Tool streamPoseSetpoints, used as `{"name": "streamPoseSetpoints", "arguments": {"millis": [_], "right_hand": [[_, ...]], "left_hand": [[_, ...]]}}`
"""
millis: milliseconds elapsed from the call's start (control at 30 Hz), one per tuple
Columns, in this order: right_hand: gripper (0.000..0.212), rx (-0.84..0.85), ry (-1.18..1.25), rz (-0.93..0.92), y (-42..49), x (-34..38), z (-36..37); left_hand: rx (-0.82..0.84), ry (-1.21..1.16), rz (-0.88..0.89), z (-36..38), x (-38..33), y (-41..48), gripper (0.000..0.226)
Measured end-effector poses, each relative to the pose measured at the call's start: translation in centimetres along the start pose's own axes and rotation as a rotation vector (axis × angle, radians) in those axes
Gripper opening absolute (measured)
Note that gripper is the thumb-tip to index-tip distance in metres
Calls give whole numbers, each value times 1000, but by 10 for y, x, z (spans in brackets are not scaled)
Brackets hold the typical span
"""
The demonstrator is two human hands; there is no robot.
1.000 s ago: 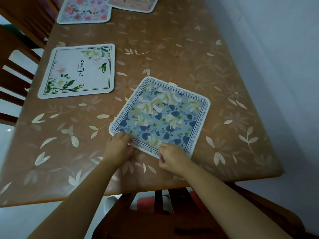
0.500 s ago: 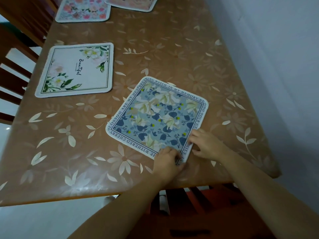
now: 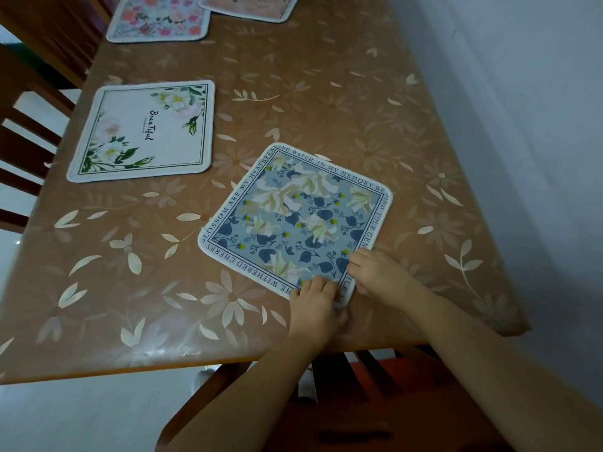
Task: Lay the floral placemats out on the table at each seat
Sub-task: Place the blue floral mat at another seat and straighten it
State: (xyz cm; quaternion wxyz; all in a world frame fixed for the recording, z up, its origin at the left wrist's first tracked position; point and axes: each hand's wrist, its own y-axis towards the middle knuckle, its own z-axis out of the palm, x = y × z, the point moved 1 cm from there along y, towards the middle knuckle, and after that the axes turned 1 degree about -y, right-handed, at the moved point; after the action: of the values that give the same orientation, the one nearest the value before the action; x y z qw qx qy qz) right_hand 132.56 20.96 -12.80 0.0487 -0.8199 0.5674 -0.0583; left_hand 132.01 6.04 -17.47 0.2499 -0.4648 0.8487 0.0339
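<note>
A blue floral placemat (image 3: 293, 220) with a lettered border lies skewed on the brown table (image 3: 326, 93), near its front edge. My left hand (image 3: 315, 301) presses on the mat's near corner, fingers bent over its edge. My right hand (image 3: 380, 272) rests beside it on the mat's right edge, fingertips on the cloth. A white placemat (image 3: 143, 132) with green leaves lies flat at the left. A pink floral placemat (image 3: 160, 17) and a peach placemat (image 3: 251, 6) lie at the far end, partly cut off.
Wooden chairs (image 3: 29, 132) stand along the table's left side, and another chair (image 3: 359, 402) sits under the near edge below my arms. A pale wall (image 3: 522, 125) runs close along the table's right side.
Both hands have moved right along the blue mat's near edge, from its left and middle to its near right corner. The mat has turned slightly.
</note>
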Motion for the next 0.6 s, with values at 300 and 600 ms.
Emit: {"name": "streamPoseSetpoints", "arguments": {"millis": [300,600], "right_hand": [[11,138,224,100,16,47,7],[9,155,386,136,71,104,5]], "left_hand": [[147,207,130,-31,45,-8,47],[160,157,-2,-82,116,-15,34]]}}
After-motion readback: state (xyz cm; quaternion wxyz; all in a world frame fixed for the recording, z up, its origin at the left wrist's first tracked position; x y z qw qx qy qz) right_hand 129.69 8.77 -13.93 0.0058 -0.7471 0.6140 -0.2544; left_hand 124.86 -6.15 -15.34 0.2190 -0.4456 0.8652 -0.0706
